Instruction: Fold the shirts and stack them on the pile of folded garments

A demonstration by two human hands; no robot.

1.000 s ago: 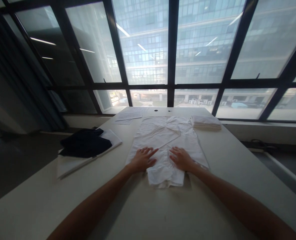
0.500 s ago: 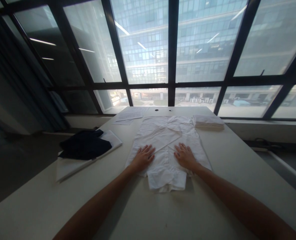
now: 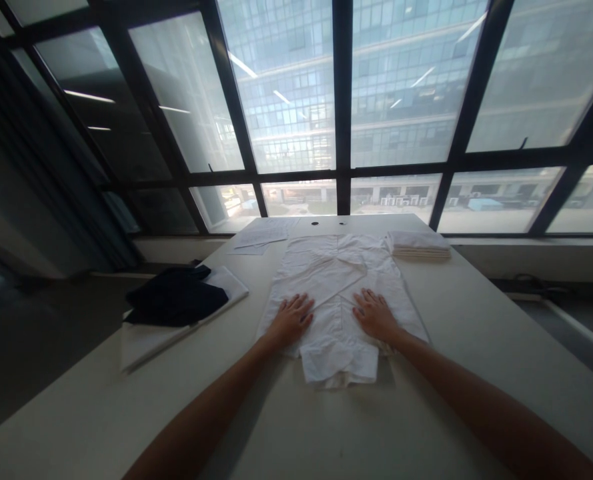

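A white shirt (image 3: 326, 273) lies front-down on the table, with its collar (image 3: 339, 363) toward me and its sleeves folded across the back. My left hand (image 3: 292, 321) rests flat on the shirt's left side, fingers spread. On the right side, my right hand (image 3: 375, 315) lies flat too, its fingers apart and pointing away from me. Neither hand grips the cloth. Creases run through the fabric between the hands.
Left on the white table (image 3: 296, 440) is a dark folded garment (image 3: 176, 297) on a white flat board or pad (image 3: 151, 343). Paper sheets (image 3: 259, 235) lie at the back left. A stack of folded white cloth (image 3: 419, 245) sits at the back right. Windows (image 3: 296, 87) rise behind.
The view has shifted slightly, moving the whole scene a little down and right in the picture. Both hands keep their places flat on the shirt.
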